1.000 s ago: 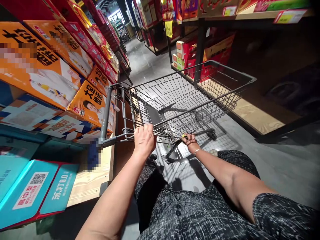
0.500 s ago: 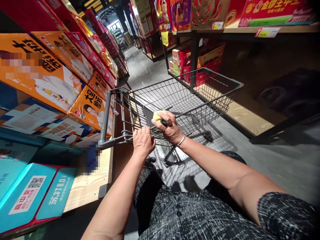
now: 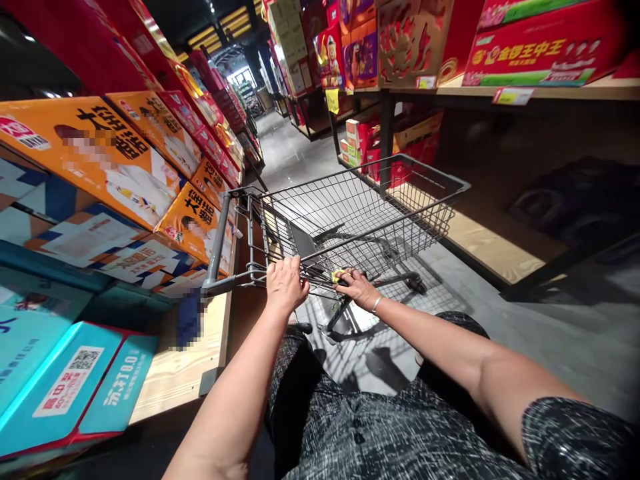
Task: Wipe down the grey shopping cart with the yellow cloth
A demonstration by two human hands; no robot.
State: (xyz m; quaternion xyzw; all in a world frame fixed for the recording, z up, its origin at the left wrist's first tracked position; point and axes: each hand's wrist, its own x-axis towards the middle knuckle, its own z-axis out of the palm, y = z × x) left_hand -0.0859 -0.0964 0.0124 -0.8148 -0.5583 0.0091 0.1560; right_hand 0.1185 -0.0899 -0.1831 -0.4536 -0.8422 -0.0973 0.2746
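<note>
Gripping — left hand (image 3: pixel 286 287) curled over the near side of the shopping cart (image 3: pixel 374 230), right hand (image 3: pixel 362 291) closed on a crumpled yellow cloth (image 3: pixel 341 275) by its lower wires. Cart grey, wire-mesh, on the floor (image 3: pixel 530 347); flat panel (image 3: pixel 301 239) at basket's handle end — orange cartons (image 3: pixel 93 157) alongside.

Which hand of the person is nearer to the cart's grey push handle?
Left. The left hand grips the cart's near rim, just ahead of the push handle; the right hand, holding a yellow cloth, is farther along that side.
</note>
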